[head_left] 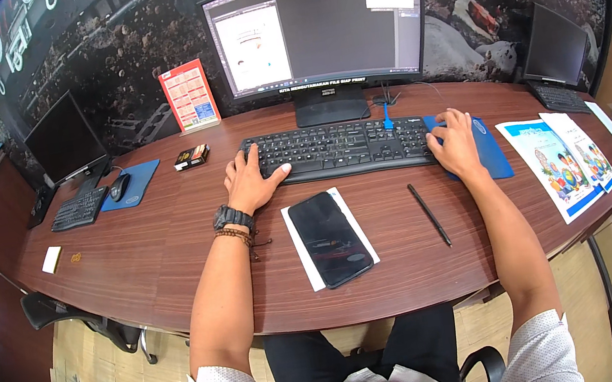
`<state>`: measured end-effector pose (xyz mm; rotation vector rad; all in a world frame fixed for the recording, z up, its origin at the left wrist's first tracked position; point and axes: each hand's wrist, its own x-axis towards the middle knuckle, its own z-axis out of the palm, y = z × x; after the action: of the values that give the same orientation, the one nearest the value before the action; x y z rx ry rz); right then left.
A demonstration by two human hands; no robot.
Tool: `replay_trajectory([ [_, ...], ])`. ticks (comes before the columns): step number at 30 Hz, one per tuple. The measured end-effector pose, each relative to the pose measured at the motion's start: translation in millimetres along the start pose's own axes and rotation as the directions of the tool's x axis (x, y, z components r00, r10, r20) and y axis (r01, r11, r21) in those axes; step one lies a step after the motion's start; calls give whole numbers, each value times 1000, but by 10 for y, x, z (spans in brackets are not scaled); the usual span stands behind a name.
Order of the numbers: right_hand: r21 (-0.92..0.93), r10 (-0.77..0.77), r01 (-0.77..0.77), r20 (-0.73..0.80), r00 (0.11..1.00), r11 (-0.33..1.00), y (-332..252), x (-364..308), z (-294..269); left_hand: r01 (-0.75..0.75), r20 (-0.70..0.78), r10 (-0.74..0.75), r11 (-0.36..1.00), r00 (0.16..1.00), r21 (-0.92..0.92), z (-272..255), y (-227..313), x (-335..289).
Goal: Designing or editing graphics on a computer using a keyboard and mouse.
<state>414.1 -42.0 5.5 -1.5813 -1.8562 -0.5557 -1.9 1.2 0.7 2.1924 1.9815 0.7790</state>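
"Where are the hands, and what could go wrong?"

"The left hand [248, 182] rests on the left end of the black keyboard [339, 146], its fingers [252, 152] spread and loosely bent, gripping nothing. The right hand [459, 144] is at the keyboard's other end, over a blue pad [493, 153]. Its fingers curl; I can't tell whether they hold anything underneath. A stray key press seems the likeliest slip, because the left thumb reaches over the lower keys. A blue strip [388, 121] at the keyboard's far edge might catch a finger. The pen [429, 214] lies loose near the right forearm, so a sweep of that arm could roll it away. The phone [331, 238], lying on white paper [302, 251], could slide if the left arm knocked it."

"And the surface?"

"A red-brown, wood-grained tabletop [167, 267] with a curved near edge. Behind the keyboard stands a lit monitor [334, 36]; to its left, a red calendar [189, 95] and a small box [192, 157]. Farther left: a dark screen [66, 136], a second keyboard [79, 209] and a mouse [119, 188] on another blue pad [142, 182]. At right, colourful printed sheets [556, 168]."

"The room?"

"A dark, rocky mural covers the wall [128, 59]. Below, a black chair [63, 310] stands on pale floor [175, 376]."
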Motion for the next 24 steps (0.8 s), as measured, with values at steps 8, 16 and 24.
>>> replay_trajectory([
  [8, 143, -56, 72, -118, 991, 987, -160, 122, -28, -22, 1, 22, 996, 1000, -88, -7, -13, 10],
  [16, 350, -210, 210, -39, 977, 913, -948, 430, 140, -65, -25, 62, 988, 998, -137, 7, -22, 10],
  [24, 381, -233, 124, 254, 939, 916, -1570, 581, 691, -36, -140, 13, 986, 990, -164, 36, -122, 64],
])
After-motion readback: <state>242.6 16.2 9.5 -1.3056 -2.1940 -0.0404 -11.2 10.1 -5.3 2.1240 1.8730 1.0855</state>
